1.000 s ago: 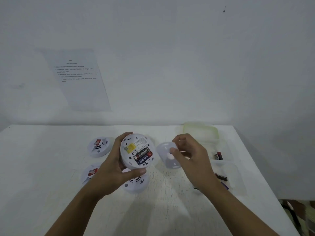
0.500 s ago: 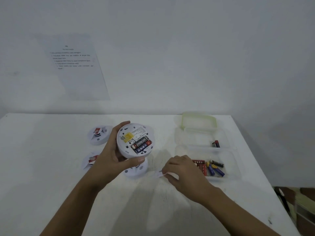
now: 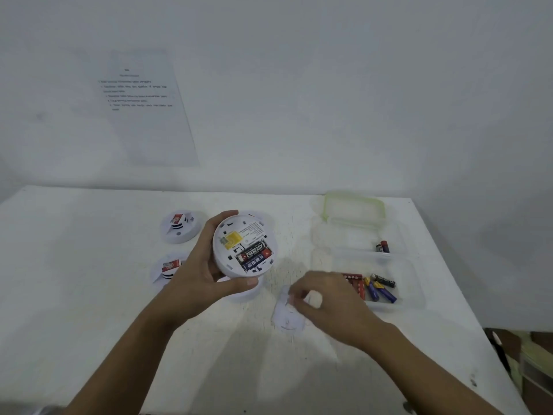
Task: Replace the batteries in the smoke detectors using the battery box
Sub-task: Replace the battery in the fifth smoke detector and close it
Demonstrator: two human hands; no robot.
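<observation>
White table (image 3: 89, 295), smoke detectors (image 3: 179, 232), cover (image 3: 285, 320), battery box (image 3: 414, 274)

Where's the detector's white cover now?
In the head view the white cover lies on the table under the right hand, between the held detector and the battery box.

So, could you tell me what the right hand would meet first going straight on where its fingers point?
Most likely the flat white plastic cover on the white table; the right hand looks nearly on it.

Plain workroom, white table (image 3: 89, 265), instruction sheet (image 3: 146, 109) taped to wall (image 3: 329, 100)
</observation>
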